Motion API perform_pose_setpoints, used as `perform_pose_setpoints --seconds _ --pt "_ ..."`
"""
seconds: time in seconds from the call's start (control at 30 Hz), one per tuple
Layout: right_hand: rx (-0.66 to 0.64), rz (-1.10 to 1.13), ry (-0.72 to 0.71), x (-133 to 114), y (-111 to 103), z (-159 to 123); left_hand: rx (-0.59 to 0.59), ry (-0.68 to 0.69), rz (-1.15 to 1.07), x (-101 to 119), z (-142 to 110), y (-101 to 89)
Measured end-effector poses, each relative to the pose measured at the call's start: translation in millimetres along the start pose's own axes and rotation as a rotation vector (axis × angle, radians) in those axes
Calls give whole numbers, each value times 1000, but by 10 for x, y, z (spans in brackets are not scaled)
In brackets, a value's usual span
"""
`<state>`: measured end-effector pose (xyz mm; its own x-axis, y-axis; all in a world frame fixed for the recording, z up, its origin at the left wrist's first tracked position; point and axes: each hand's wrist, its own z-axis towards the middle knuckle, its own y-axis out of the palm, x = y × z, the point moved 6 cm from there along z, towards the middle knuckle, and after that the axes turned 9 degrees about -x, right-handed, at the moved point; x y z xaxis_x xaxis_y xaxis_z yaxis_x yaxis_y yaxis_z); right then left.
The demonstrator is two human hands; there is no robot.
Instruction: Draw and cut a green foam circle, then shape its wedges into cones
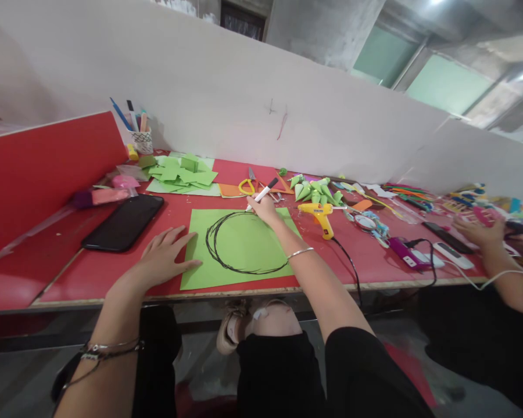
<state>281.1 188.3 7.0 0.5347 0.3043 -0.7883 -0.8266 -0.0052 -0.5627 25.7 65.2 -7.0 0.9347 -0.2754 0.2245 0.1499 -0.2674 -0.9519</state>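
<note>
Far left: patterned cup (142,141) with pens (133,118) upright inside; cut green pieces (181,175) heaped right of it. Near centre: green sheet (249,244) bearing black ring (244,270), my left hand (168,253) spread at left edge, my right hand (264,209) gripping white marker (264,194) at far edge. Phone (124,224) left; yellow glue gun (321,216) just right, cord (349,260) trailing near

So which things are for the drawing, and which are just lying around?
For the drawing:
green paper sheet, left hand at its edge
white marker, in the right hand

Seemingly just lying around:
black smartphone
yellow glue gun
yellow-handled scissors
pen cup
</note>
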Motion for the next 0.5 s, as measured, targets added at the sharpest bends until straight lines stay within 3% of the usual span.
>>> perform_pose_setpoints --seconds 0.5 --pt "34 26 53 48 -49 -61 -17 -3 -1 -29 9 20"
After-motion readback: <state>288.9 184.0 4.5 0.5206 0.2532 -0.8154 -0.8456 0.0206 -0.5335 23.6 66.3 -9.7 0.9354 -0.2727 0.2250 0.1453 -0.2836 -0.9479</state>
